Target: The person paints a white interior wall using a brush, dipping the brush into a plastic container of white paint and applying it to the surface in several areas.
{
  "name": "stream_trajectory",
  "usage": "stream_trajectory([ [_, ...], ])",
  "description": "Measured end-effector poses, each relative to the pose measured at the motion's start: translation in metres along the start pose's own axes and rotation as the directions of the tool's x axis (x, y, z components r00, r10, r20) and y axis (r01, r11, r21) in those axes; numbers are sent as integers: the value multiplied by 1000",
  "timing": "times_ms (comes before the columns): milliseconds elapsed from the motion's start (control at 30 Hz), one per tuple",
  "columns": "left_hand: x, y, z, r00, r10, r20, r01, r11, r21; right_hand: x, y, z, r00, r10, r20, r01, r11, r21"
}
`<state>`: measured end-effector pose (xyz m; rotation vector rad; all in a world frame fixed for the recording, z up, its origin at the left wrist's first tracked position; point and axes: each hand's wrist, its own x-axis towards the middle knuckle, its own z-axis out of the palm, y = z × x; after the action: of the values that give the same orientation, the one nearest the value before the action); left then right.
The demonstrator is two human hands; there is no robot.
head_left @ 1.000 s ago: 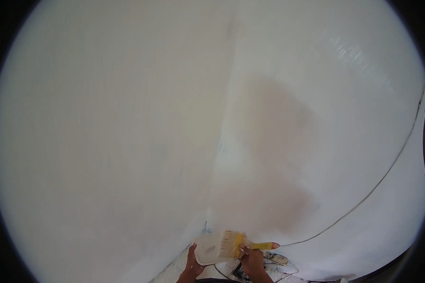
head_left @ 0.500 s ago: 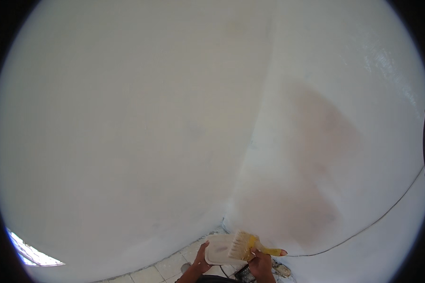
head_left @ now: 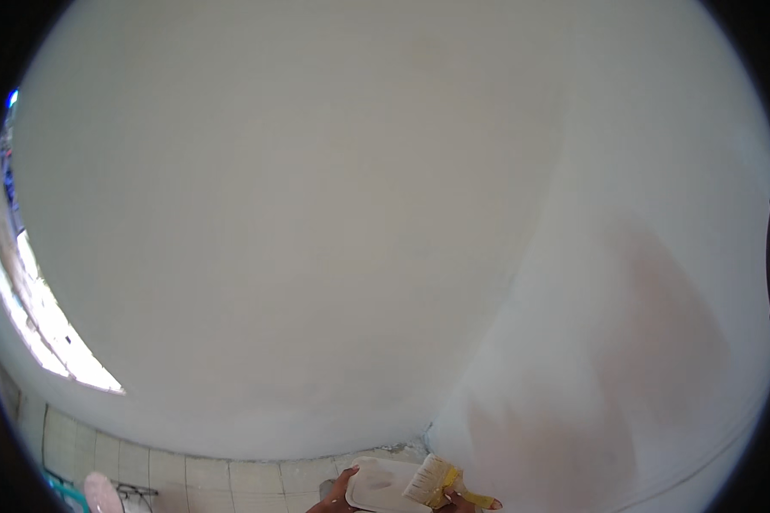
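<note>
Low in the head view, my left hand (head_left: 340, 493) grips the left side of a white rectangular tub (head_left: 381, 483) with rounded corners. A greyish patch marks its inside. My right hand (head_left: 459, 503) is closed round a wide paintbrush (head_left: 436, 480) with pale bristles and a yellow handle. The bristles point up and to the left, overlapping the tub's right edge; whether they touch it I cannot tell. Both hands are close to the bottom rim, so most of the forearms is cut off.
A pale wall (head_left: 316, 239) fills most of the view and meets a second wall (head_left: 539, 376) with pinkish patches at a corner on the right. A cable (head_left: 701, 470) runs along that wall. Lower left are floor tiles (head_left: 205, 479), a bright window (head_left: 68, 338) and a pink round object (head_left: 103, 493).
My view has swung left, so the corner and pink patches sit further right and more window and floor show. Both hands, still holding the tub and paintbrush, appear lower in the picture.
</note>
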<state>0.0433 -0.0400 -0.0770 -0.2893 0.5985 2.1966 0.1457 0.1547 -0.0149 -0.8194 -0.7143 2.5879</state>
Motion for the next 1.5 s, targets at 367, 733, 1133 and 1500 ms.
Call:
stream_trajectory([
  [367,-67,26,-20,972,213,-101,-215,977,-5,36,43,16,919,246,307,-241,969,-55],
  [733,-119,109,-21,936,254,-244,-238,967,93,39,111,90,828,313,466,-304,948,-97],
  [1133,-194,215,-152,954,263,-143,-258,965,51,-22,216,263,868,134,478,-139,990,-25],
  [1500,-258,238,-180,916,362,-174,-365,931,14,-57,183,437,454,-600,658,839,537,-89],
])
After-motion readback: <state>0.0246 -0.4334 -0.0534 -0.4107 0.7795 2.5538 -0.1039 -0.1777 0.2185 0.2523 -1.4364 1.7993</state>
